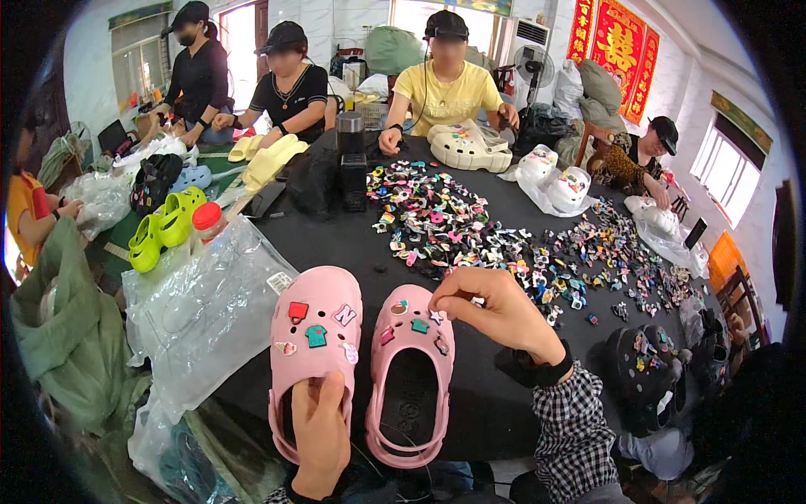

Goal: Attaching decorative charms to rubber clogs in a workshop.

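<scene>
Two pink clogs lie side by side on the black table, toes away from me. My left hand [319, 433] grips the left clog [327, 286], fingers inside its opening and thumb on its upper. That clog carries several charms, among them a red bag [298, 312] and a green shirt [316, 336]. Over the toe of the right clog [409, 343], my right hand [499, 311] pinches a small pale star-shaped charm [436, 317] against the upper. Other charms sit around it, including a green one [420, 326] and a dark pink one [387, 335].
A wide heap of loose charms [453, 210] spreads beyond my right hand. Black clogs [642, 370] stand at the right. Clear plastic bags [201, 311], lime clogs [172, 223] and a red-lidded jar [208, 220] lie left. Several people work around the table, one behind cream clogs [470, 151].
</scene>
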A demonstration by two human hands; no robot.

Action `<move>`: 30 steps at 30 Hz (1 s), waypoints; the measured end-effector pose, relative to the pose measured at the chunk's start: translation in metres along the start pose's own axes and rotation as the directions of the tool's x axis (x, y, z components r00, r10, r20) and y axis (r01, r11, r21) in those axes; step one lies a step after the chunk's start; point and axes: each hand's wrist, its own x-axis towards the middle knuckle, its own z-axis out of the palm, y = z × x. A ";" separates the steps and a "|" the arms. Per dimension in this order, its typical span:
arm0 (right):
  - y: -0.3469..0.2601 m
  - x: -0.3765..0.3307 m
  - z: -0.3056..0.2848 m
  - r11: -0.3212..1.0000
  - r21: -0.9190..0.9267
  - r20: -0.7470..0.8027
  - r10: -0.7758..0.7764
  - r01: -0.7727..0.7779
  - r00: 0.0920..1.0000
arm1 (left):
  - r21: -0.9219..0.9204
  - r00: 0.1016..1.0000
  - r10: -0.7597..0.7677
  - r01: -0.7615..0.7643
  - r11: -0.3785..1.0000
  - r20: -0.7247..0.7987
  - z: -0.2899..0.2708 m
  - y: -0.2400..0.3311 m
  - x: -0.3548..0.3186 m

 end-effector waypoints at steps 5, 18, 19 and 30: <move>-0.015 0.004 -0.011 0.992 -0.056 0.025 -0.114 0.115 0.993 | 0.012 0.999 0.020 -0.021 1.000 0.047 0.009 -0.002 0.004; -0.033 -0.012 0.019 0.898 -0.083 0.443 -0.355 0.432 0.823 | -0.040 0.981 -0.157 0.162 0.986 0.114 0.002 0.020 0.030; -0.035 -0.017 0.030 0.913 -0.105 0.497 -0.296 0.395 0.816 | -0.019 0.983 -0.153 0.155 0.988 0.102 -0.002 0.016 0.030; -0.024 -0.022 0.080 0.836 -0.257 0.388 -0.370 0.484 0.844 | -0.085 0.962 -0.220 0.235 0.968 0.161 0.003 0.021 0.022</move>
